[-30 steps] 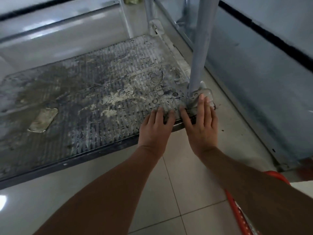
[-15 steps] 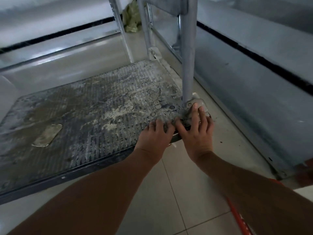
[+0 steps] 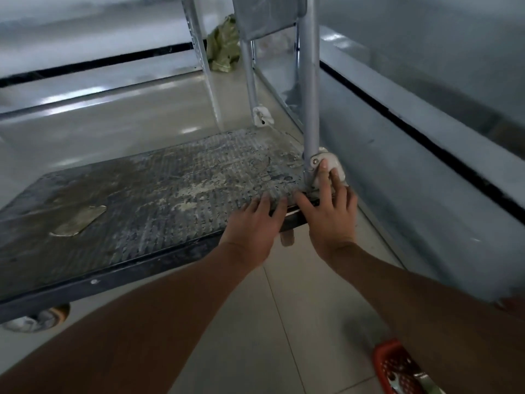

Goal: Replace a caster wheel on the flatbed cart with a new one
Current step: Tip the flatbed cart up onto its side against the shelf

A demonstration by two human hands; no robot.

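Pressing on the flatbed cart (image 3: 147, 200) corner beside the handle post (image 3: 310, 109), left hand (image 3: 252, 223) and right hand (image 3: 331, 214) lie flat, each grip open and holding nothing.

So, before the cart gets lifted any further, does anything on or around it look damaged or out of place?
The cart deck is badly worn: grey-white crust and scuffing across the ribbed surface, heaviest near the handle hinge, plus a pale flat patch toward the left. Both hands rest at the near corner. Nothing looks spilled or broken.
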